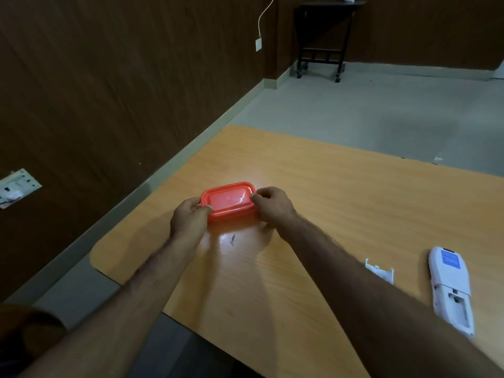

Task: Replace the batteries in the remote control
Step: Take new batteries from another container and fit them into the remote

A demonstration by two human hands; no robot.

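Both hands gripped a small red lidded box on the wooden table.

The left hand (188, 218) and right hand (272, 204) each pinched an opposite short end of the red plastic box (227, 201), a glossy, round-cornered rectangle with its lid on, resting on the orange wood-grain table (313, 186). Well apart to the right lay the white plastic remote control (450, 289), face down, its battery bay open. Its loose white battery cover (380, 272) lay just beside it.
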